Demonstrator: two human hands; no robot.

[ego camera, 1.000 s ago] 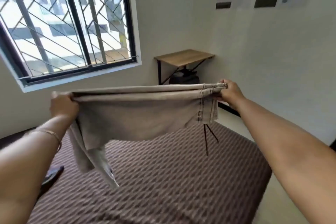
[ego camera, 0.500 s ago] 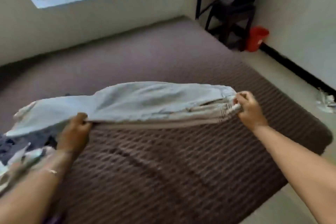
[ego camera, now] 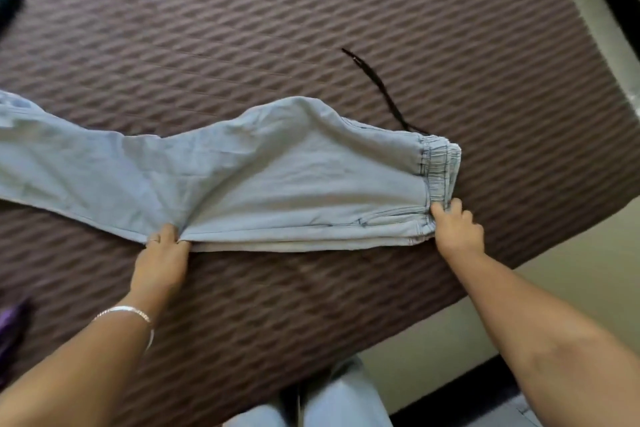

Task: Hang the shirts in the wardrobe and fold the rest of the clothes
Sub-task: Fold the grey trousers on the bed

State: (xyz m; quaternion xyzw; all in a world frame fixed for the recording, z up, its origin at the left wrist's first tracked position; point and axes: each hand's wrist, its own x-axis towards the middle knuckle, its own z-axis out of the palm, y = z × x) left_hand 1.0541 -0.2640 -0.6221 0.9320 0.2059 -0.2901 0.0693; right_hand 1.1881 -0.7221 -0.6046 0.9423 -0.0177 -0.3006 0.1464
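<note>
A pair of light blue trousers (ego camera: 242,180) lies lengthwise on the brown quilted bed (ego camera: 311,28), folded leg on leg. Its elastic waistband is at the right and the legs run off the left edge of the view. A black drawstring (ego camera: 381,87) trails from the waistband across the bed. My left hand (ego camera: 162,260) pinches the near edge of the fabric around the crotch seam. At the waistband's near corner, my right hand (ego camera: 457,229) grips the cloth with curled fingers.
The bed's right edge drops to a pale floor (ego camera: 571,253). A dark object (ego camera: 8,5) lies at the bed's far left. Something purple (ego camera: 10,326) shows at the left edge. My own legs (ego camera: 332,399) stand against the near side of the bed.
The trousers went from being held up in the air to lying flat on the bed. Both hands came down with them, and my view tipped down from the window to the bed.
</note>
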